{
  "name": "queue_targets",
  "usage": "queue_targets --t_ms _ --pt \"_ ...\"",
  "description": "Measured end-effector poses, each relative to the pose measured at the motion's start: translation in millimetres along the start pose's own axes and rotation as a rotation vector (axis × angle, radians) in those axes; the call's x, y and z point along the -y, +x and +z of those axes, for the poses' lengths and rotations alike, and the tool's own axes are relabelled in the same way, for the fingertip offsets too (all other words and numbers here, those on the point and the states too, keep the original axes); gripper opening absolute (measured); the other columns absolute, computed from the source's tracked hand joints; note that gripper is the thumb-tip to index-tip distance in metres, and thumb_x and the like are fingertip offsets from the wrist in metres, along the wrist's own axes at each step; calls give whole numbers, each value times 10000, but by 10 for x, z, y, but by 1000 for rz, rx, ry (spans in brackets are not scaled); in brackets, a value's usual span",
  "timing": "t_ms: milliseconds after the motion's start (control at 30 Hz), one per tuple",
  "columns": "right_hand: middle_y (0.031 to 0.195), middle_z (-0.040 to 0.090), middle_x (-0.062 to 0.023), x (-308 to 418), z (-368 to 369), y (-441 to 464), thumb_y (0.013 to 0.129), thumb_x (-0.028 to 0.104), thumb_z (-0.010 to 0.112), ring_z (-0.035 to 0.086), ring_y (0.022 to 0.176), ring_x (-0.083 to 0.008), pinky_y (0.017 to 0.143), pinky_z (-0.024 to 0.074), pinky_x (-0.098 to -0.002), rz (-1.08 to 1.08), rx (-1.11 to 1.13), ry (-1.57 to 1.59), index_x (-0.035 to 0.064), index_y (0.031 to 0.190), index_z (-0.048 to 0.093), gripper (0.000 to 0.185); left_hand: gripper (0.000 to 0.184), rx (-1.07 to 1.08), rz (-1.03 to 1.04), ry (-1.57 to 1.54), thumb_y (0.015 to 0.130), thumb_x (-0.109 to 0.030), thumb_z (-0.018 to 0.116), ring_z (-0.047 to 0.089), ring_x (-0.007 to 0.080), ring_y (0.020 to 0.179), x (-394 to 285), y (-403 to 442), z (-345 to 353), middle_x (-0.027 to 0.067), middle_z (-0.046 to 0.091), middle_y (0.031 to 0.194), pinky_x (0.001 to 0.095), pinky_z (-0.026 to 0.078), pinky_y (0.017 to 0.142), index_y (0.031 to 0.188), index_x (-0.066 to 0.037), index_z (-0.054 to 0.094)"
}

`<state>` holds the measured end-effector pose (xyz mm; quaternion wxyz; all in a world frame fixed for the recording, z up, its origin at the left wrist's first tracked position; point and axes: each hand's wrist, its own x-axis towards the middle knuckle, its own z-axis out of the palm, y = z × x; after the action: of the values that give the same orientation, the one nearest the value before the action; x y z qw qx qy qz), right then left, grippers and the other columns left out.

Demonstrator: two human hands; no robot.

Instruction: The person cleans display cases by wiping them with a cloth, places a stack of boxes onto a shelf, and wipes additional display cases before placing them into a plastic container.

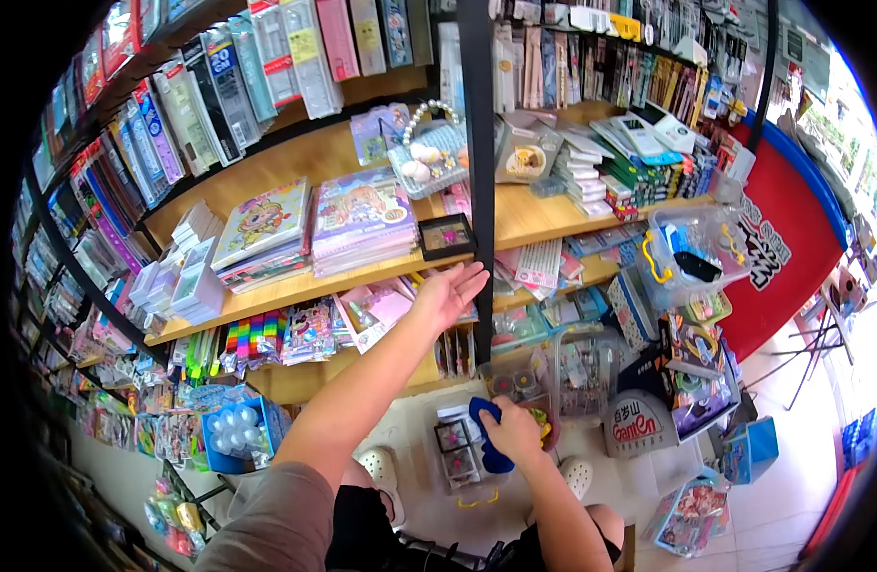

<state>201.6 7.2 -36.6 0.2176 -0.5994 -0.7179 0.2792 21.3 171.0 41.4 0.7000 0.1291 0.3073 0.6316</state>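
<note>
My left hand (450, 294) reaches out palm up at the shelf edge, fingers stretched, with nothing in it. Just above its fingertips, a small black-framed box (446, 236) with something pink inside sits on the wooden shelf (362, 270). Stacks of illustrated books (364, 217) lie left of that box. Lower down, my right hand (515, 431) grips a dark blue cloth (493, 440). The cloth hangs over a clear plastic bin (465, 488) on the floor, in which similar black-framed boxes (454, 448) lie.
A black upright post (478, 143) divides the shelves close to my left hand. A clear tub with yellow handles (696, 257) stands at the right. A Ganten carton (639, 424) and a blue box of bottles (243, 434) stand low on either side.
</note>
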Motion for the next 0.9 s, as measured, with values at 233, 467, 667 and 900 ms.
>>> queue_targets --t_ms 233,467,667,900 --pt "828 636 -262 -290 -265 91 841 397 585 616 771 -440 672 491 -494 175 -202 35 28 1124 475 479 167 4 -295 455 925 -149 496 640 296 922 798 -537 -1021 180 628 1004 398 539 805 1018 -12 478" --pt "864 631 -267 -436 -620 -43 833 334 615 609 809 -442 708 477 -479 220 -283 53 38 1130 474 442 228 -105 -568 1244 818 -196 605 642 265 756 2110 -692 -2996 138 648 892 390 535 651 970 -33 556" --pt "872 634 -228 -609 -720 -251 826 243 644 623 827 -394 711 485 -416 233 -296 114 33 1118 482 395 368 -49 -400 1956 728 -214 652 608 350 897 2569 -775 -3411 183 614 978 465 500 742 1033 -33 553" --pt "844 629 -208 -600 -852 -348 829 203 643 619 773 -377 691 478 -404 311 -161 89 34 1125 488 375 445 -149 -278 2261 828 -140 552 394 381 1193 2824 -602 -3373 236 431 1258 447 372 980 1228 -11 405"
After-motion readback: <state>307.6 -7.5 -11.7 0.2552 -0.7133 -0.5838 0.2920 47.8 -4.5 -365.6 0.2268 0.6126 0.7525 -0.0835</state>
